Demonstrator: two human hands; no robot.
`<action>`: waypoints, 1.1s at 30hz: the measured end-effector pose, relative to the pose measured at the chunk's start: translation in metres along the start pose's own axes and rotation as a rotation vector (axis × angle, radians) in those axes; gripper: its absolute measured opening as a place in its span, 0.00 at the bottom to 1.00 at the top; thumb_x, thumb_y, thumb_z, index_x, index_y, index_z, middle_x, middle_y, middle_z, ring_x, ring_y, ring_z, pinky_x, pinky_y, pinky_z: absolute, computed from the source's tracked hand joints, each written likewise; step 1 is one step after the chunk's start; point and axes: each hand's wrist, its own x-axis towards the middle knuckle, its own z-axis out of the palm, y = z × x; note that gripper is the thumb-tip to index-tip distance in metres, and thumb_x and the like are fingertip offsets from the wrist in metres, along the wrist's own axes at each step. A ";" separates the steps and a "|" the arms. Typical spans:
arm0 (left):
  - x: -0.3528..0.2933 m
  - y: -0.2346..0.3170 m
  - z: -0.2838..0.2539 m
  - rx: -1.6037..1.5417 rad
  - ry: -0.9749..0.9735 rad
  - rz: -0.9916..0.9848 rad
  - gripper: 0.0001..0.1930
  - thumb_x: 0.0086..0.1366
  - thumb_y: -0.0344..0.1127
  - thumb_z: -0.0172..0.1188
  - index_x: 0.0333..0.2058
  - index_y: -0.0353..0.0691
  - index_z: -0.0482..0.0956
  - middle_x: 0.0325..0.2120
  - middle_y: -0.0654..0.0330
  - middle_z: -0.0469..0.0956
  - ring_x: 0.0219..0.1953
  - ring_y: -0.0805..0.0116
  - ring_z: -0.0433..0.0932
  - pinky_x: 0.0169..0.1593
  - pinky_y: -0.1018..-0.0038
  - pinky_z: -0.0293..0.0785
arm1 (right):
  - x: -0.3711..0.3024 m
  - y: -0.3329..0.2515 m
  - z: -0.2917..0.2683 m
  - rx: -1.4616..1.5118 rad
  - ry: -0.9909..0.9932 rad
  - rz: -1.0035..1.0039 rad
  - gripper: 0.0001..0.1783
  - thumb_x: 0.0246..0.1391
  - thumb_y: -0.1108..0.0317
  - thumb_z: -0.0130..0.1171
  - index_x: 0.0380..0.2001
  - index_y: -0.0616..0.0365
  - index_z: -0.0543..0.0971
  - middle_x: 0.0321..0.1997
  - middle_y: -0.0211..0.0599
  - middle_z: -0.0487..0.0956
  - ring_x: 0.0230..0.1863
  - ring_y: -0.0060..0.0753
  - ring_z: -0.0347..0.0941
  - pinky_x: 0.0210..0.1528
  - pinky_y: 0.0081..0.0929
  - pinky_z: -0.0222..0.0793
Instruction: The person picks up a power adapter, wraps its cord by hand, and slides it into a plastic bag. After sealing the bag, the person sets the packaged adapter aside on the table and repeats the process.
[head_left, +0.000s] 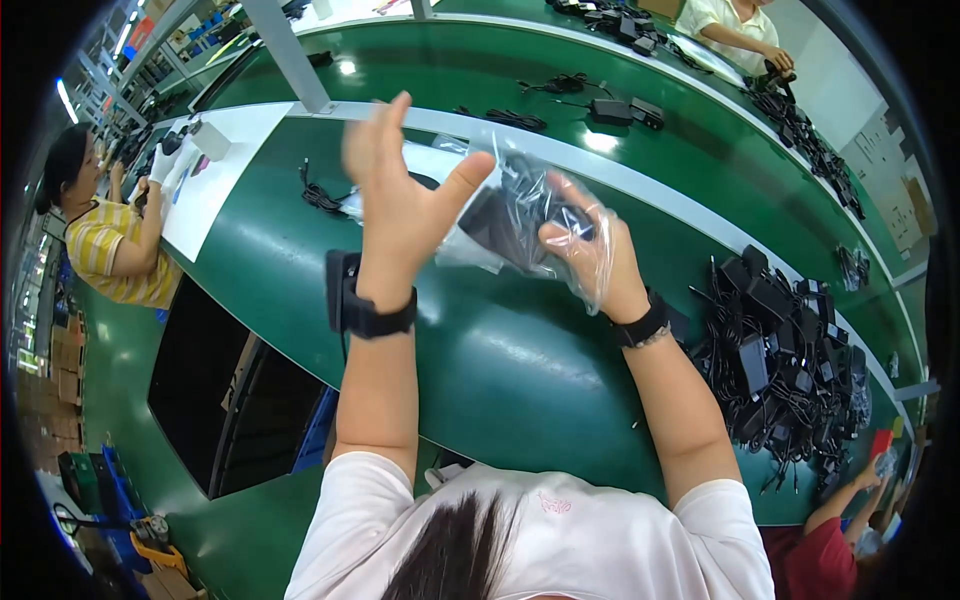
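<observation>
My right hand (608,258) grips a clear plastic bag (528,170) between thumb and fingers, above the green table. Inside the bag is a black power adapter (495,222) with its cable, partly blurred by glare on the film. To the left of the bag, my left hand (415,212) is raised with thumb and fingers spread, and nothing is in it. Its fingertips are smeared by motion. Beyond that hand, a coiled black cable (322,198) lies on the table.
A large heap of black power adapters (755,360) covers the table's right side. Across a pale ledge (680,205), more adapters (612,112) lie on another green surface. A person in yellow stripes (120,240) works at the left; others work at far right and lower right.
</observation>
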 end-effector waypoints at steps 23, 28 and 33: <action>-0.084 0.020 0.081 -0.794 0.142 -0.588 0.27 0.69 0.48 0.35 0.56 0.30 0.52 0.50 0.48 0.62 0.51 0.63 0.63 0.55 0.72 0.57 | -0.030 0.033 0.054 -0.188 0.268 -0.139 0.32 0.54 0.70 0.51 0.59 0.70 0.53 0.55 0.46 0.65 0.54 0.31 0.62 0.56 0.26 0.56; -0.099 0.019 0.095 -0.959 0.067 -0.692 0.30 0.68 0.44 0.37 0.58 0.28 0.40 0.49 0.47 0.63 0.48 0.64 0.66 0.51 0.74 0.62 | -0.018 0.029 0.039 -0.167 0.231 -0.050 0.31 0.54 0.69 0.51 0.59 0.68 0.54 0.52 0.48 0.69 0.50 0.33 0.67 0.53 0.25 0.60; -0.090 0.017 0.091 -1.066 -0.022 -0.646 0.27 0.67 0.41 0.41 0.56 0.29 0.46 0.46 0.51 0.66 0.45 0.67 0.68 0.49 0.75 0.64 | -0.013 0.020 0.029 -0.159 0.198 -0.083 0.32 0.54 0.63 0.52 0.58 0.68 0.57 0.51 0.51 0.69 0.50 0.34 0.67 0.51 0.25 0.62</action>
